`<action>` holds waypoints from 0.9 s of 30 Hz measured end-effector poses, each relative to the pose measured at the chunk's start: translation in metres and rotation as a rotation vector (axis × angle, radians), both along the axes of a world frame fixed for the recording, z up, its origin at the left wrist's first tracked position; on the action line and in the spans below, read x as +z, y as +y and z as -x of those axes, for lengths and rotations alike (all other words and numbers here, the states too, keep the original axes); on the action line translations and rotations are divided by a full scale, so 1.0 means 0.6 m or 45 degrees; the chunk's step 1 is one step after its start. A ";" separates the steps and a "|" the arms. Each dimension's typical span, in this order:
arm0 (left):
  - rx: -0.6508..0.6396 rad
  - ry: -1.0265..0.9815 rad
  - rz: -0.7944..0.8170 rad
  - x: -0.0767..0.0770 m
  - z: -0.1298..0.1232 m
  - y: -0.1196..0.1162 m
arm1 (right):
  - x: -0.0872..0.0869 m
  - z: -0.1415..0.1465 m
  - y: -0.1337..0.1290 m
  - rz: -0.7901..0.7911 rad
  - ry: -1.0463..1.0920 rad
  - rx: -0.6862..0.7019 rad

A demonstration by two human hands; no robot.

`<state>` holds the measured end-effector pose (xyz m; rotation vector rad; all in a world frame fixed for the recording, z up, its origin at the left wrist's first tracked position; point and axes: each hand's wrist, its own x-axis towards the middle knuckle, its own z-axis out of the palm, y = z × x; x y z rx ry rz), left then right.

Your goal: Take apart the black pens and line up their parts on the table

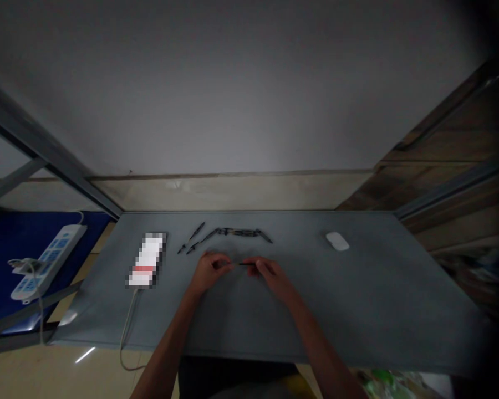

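Note:
Above the grey table (249, 321), my right hand (269, 272) pinches a thin black pen-like piece (246, 264) that points toward the left. My left hand (210, 270) is closed, thumb and forefinger together close to the piece's tip. Whatever sits between those left fingertips is too small to make out. Just beyond both hands lie several slim dark pen-like pieces (238, 232), loosely lined up on the tabletop. Two more dark pieces (197, 228) lie apart to the left, slanting.
A phone-like device (147, 259) with a blurred screen lies at the left, its cable (127, 327) hanging over the front edge. At the right is a white mouse-like object (337, 241). A power strip (50, 263) rests on a blue surface (0, 244) beyond the table's left side.

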<state>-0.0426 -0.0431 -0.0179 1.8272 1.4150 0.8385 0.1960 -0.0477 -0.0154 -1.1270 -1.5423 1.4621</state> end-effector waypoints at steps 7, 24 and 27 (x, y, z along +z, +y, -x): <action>-0.068 0.091 -0.052 0.007 0.001 0.000 | 0.010 0.000 0.000 0.008 -0.021 -0.006; -0.125 0.116 -0.069 0.001 0.006 0.006 | 0.010 0.000 0.007 0.085 -0.071 -0.036; -0.105 0.098 -0.033 0.001 0.005 0.007 | 0.012 0.001 0.008 0.110 -0.064 -0.041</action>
